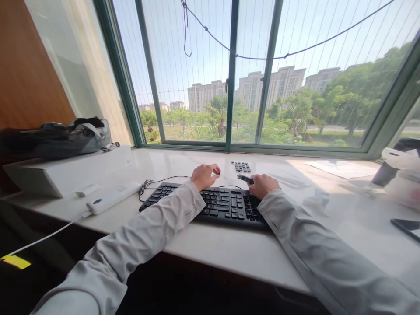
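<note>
A black keyboard point(223, 205) lies on the white sill in front of me, under both wrists. At its right end the number pad point(251, 208) shows open sockets without keycaps. Just beyond the keyboard, my left hand point(204, 176) pinches a small black keycap point(218, 173) between its fingertips. My right hand point(264, 186) hovers over the keyboard's upper right part, closed around a slim black tool point(245, 179) that points left; its exact kind is unclear. Several loose black keycaps point(241, 166) lie in rows behind the keyboard.
To the left are a white power strip point(113, 197), a small white adapter point(88, 190), and a white box point(68, 170) topped by a dark bag point(62, 135). Paper point(341, 168), crumpled clear plastic point(315, 199) and a dark-edged device point(407, 228) lie right. The window point(229, 100) rises behind.
</note>
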`<state>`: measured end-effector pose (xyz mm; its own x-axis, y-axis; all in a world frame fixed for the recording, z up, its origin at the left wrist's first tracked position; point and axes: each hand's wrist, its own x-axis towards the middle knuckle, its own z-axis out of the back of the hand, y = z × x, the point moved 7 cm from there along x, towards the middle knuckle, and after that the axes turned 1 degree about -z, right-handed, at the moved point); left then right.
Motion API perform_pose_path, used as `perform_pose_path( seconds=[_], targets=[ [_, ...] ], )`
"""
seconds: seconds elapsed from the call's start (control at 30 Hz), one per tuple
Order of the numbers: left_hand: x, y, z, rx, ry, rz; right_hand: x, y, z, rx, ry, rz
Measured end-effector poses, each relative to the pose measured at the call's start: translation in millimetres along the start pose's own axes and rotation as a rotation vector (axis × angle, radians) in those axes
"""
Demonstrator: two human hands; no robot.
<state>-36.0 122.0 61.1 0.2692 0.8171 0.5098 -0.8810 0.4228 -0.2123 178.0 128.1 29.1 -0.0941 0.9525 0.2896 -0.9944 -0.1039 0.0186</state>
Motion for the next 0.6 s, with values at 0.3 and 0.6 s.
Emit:
perform_pose_path(
  seconds=[0.3, 0.6],
  targets=[
    [90, 25, -40.2, 0.213, 0.233, 0.043, -3, 10, -2, 0.038, 0.033, 0.039],
    [168, 41, -102.3, 0.295, 0.363, 0.124, -4, 12, -2, 0.062, 0.021, 0.031]
  ],
)
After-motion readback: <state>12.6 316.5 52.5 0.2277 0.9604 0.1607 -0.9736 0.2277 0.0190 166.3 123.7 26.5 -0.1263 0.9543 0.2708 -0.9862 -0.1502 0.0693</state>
